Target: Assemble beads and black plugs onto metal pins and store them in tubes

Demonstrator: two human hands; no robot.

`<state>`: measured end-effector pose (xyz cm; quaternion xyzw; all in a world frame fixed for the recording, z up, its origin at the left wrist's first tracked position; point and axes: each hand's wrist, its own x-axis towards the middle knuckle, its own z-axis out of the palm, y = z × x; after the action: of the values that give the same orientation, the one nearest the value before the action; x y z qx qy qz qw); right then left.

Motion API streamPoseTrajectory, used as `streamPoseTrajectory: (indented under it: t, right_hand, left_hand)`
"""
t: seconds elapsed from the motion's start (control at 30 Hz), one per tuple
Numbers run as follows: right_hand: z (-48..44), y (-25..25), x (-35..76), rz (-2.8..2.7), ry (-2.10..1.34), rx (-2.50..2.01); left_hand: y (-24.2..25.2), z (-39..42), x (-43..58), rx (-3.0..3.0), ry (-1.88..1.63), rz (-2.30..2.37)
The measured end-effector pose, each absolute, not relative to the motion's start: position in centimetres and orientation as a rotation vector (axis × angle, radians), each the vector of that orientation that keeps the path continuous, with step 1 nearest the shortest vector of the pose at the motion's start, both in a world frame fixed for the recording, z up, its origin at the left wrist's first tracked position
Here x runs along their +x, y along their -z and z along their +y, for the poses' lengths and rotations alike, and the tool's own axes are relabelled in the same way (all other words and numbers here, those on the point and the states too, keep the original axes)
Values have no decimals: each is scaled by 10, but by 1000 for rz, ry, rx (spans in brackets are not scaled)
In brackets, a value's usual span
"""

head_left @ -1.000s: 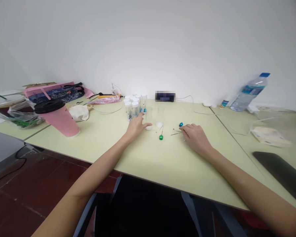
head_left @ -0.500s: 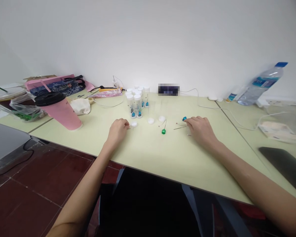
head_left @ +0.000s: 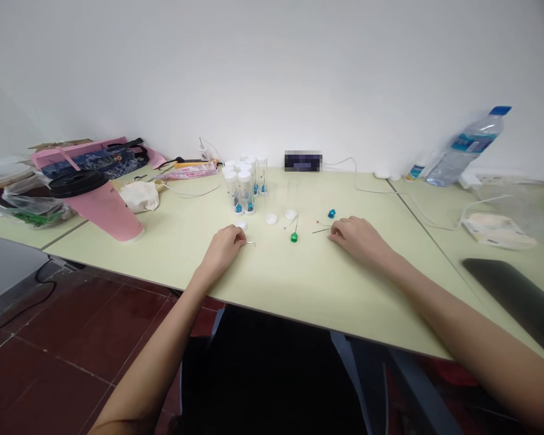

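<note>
My left hand (head_left: pixel 225 249) rests on the table with its fingers closed on a thin metal rod (head_left: pixel 251 243). The rod's bent end sticks out to the right. A white cap (head_left: pixel 240 225) lies just behind these fingertips. My right hand (head_left: pixel 356 235) is pinched at the tabletop, and what it may hold is hidden. By its fingertips lies a thin dark rod (head_left: pixel 321 231); a blue shiny piece (head_left: pixel 331 213) sits just behind. Between my hands are a green piece with a metal stem (head_left: pixel 294 237) and two more white caps, one left (head_left: pixel 271 219) and one right (head_left: pixel 291 214).
Several clear tubes with white caps (head_left: pixel 245 193) stand behind my left hand, blue pieces inside. A pink cup (head_left: pixel 102 205) stands at left. A clock-like display (head_left: pixel 303 162), a tilted water bottle (head_left: pixel 469 148), a white cable (head_left: pixel 376 192) and a dark flat object (head_left: pixel 512 296) are around.
My right hand has moved off the blue piece, which now lies free on the table. My left hand has shifted slightly nearer to me with the thin rod. The view has turned a little.
</note>
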<state>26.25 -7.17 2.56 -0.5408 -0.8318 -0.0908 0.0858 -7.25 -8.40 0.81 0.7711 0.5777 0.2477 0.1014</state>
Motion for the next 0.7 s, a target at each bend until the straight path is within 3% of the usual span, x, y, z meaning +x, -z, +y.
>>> streamPoseTrajectory:
  t: [0.7]
  right_hand:
    - [-77, -29, 254, -2441, 384, -1533]
  left_hand:
    - [-2, -96, -37, 2388, -709, 1394]
